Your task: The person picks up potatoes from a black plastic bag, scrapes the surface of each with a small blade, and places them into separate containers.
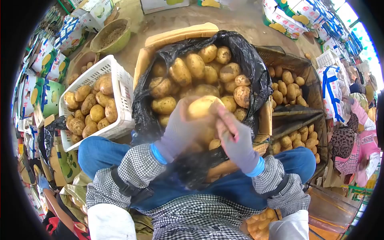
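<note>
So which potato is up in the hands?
The pale yellow potato, held between the left hand and the right hand. The other potatoes there lie heaped in black plastic.

Pale, dusty concrete floor [160, 21]; white printed cardboard boxes with blue straps [69, 37] stacked along the left, more white-and-blue printed cartons [286, 18] at upper right; bright daylight enters beside green metal posts [358, 23] there.

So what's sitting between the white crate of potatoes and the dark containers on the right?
A cardboard box, lined with black plastic and full of potatoes, sits between the white crate and the dark containers in the head view.
</note>
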Motion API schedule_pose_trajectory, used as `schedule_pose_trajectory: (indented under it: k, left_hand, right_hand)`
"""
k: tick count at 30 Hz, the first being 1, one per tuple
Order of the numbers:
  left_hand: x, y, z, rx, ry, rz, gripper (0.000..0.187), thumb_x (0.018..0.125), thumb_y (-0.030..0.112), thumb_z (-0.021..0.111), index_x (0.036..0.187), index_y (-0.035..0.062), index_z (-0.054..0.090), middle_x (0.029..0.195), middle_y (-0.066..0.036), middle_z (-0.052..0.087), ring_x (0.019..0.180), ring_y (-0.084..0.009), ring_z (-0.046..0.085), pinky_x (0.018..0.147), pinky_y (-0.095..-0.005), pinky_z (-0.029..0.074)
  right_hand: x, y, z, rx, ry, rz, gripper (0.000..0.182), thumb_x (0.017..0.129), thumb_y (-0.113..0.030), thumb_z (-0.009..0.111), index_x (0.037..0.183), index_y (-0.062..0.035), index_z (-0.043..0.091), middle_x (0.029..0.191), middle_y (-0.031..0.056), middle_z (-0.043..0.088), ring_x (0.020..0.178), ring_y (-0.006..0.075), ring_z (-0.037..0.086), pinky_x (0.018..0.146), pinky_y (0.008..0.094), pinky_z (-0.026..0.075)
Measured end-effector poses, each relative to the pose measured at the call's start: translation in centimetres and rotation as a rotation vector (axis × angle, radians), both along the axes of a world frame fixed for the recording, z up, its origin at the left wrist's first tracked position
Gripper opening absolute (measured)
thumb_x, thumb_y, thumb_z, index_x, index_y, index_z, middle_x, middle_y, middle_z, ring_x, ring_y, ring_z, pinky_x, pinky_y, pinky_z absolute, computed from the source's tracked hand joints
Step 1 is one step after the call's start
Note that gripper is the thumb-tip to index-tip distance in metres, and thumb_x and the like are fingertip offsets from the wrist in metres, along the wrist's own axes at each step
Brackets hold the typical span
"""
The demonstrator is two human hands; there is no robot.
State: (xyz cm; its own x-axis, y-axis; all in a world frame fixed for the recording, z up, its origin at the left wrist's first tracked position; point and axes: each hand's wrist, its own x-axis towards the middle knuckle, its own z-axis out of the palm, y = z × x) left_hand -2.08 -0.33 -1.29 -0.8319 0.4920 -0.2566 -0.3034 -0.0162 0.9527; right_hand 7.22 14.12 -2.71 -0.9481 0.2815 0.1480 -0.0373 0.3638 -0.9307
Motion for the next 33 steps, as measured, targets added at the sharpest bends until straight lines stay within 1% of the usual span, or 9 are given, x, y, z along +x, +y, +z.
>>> schedule_pose_trajectory:
  k: [3,7,8,10,13,15,19,28,33]
  left_hand:
    - [0.3,0.0,0.6,0.003,-0.045,-0.011,0.058,0.079,0.018,0.081,0.123,-0.0015,0.048,0.111,-0.011,0.061,0.099,-0.0148,0.061,0.081,-0.0289,0.055]
    - [0.1,0.2,0.7,-0.079,0.023,-0.014,0.059,0.079,0.015,0.080,0.125,-0.0020,0.048,0.111,-0.011,0.061,0.100,-0.0154,0.061,0.085,-0.0292,0.053]
    - [0.4,0.2,-0.2,-0.082,0.094,0.003,0.059,0.079,0.011,0.079,0.127,-0.0011,0.047,0.111,-0.009,0.061,0.101,-0.0148,0.061,0.087,-0.0290,0.052]
    - [0.1,0.4,0.0,-0.089,0.225,-0.005,0.060,0.079,0.008,0.078,0.130,-0.0002,0.047,0.114,-0.008,0.060,0.104,-0.0145,0.059,0.090,-0.0290,0.050]
    - [0.5,0.5,0.6,-0.136,0.437,-0.079,0.063,0.078,0.009,0.080,0.131,0.0001,0.047,0.121,-0.010,0.057,0.111,-0.0162,0.056,0.095,-0.0304,0.048]
    - [0.5,0.3,0.1,-0.217,0.620,-0.111,0.064,0.076,0.010,0.080,0.131,0.0006,0.048,0.124,-0.012,0.056,0.116,-0.0185,0.054,0.098,-0.0322,0.046]
    - [0.5,-0.1,0.6,-0.308,0.784,-0.152,0.064,0.074,0.013,0.080,0.130,0.0018,0.051,0.126,-0.014,0.055,0.119,-0.0248,0.053,0.103,-0.0358,0.042]
    - [0.7,0.0,1.4,-0.318,0.814,-0.183,0.063,0.071,0.013,0.077,0.129,0.0028,0.052,0.127,-0.017,0.055,0.120,-0.0314,0.053,0.104,-0.0385,0.041]
    - [0.4,0.0,1.1,-0.311,0.903,-0.153,0.065,0.069,0.011,0.077,0.128,0.0032,0.052,0.126,-0.017,0.055,0.120,-0.0318,0.053,0.105,-0.0383,0.040]
  right_hand:
    - [-0.9,0.6,0.2,-0.115,0.003,-0.080,0.044,0.091,-0.003,0.060,0.135,-0.0110,0.058,0.073,0.0065,0.061,0.058,0.0088,0.050,0.054,0.0251,0.044]
    - [0.0,0.5,1.0,0.181,0.035,0.002,0.040,0.093,-0.003,0.060,0.133,-0.0087,0.059,0.083,0.0103,0.069,0.067,0.0115,0.060,0.062,0.0275,0.049]
    - [0.5,0.1,1.7,-0.035,-0.124,0.029,0.037,0.094,-0.004,0.059,0.131,-0.0078,0.060,0.098,0.0103,0.072,0.073,0.0119,0.062,0.066,0.0287,0.050]
    - [-1.0,0.5,0.3,-0.117,0.126,-0.062,0.038,0.094,-0.005,0.060,0.131,-0.0084,0.060,0.108,0.0107,0.071,0.073,0.0122,0.063,0.067,0.0274,0.051]
    - [-1.4,1.9,1.5,-0.096,0.043,-0.087,0.040,0.096,-0.006,0.058,0.135,-0.0067,0.056,0.117,0.0091,0.067,0.074,0.0079,0.059,0.067,0.0227,0.049]
    - [-0.5,1.6,3.3,-0.178,-0.135,-0.007,0.041,0.099,-0.001,0.049,0.140,-0.0008,0.049,0.110,0.0039,0.064,0.071,0.0038,0.051,0.063,0.0194,0.045]
    - [-0.7,1.9,4.7,-0.271,-0.186,-0.048,0.041,0.099,-0.003,0.050,0.140,-0.0030,0.051,0.091,0.0010,0.061,0.066,0.0035,0.050,0.059,0.0191,0.044]
    - [-0.5,2.8,5.9,-0.334,-0.353,-0.066,0.040,0.099,-0.006,0.051,0.138,-0.0036,0.052,0.082,-0.0010,0.060,0.064,0.0050,0.051,0.054,0.0178,0.041]
    - [0.0,2.1,4.5,-0.352,-0.275,0.010,0.039,0.098,-0.006,0.052,0.137,-0.0032,0.053,0.083,-0.0006,0.060,0.063,0.0049,0.050,0.052,0.0179,0.040]
